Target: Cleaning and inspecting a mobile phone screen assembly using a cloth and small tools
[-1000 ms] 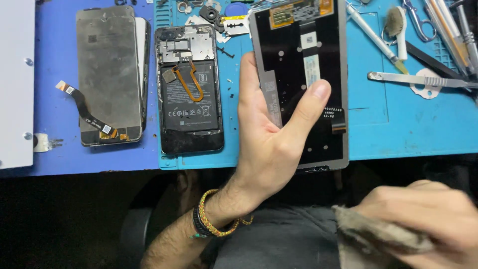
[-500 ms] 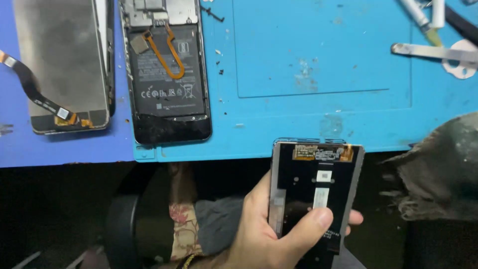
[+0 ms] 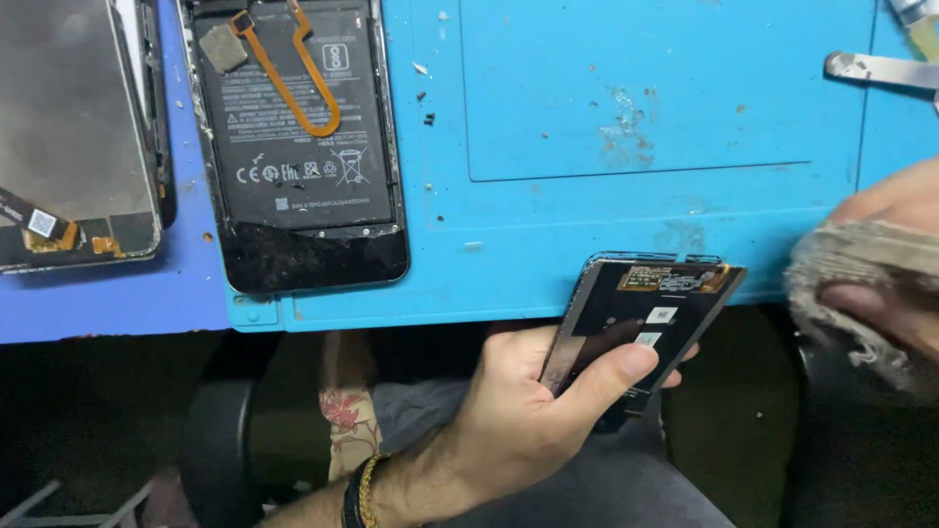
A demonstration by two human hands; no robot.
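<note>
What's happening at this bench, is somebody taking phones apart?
A person's left hand holds a dark phone screen panel at the near edge of the blue work mat, back side up. The right hand grips a worn grey cloth just beside it. On the mat lies an opened phone with its battery and an orange flex cable showing, and another screen panel sits to its left.

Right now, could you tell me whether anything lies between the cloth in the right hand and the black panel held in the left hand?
Nothing visible does. The left hand holds the black panel tilted below the blue mat's front edge, and the right hand holds the grey cloth just right of it, with open space between.
</note>
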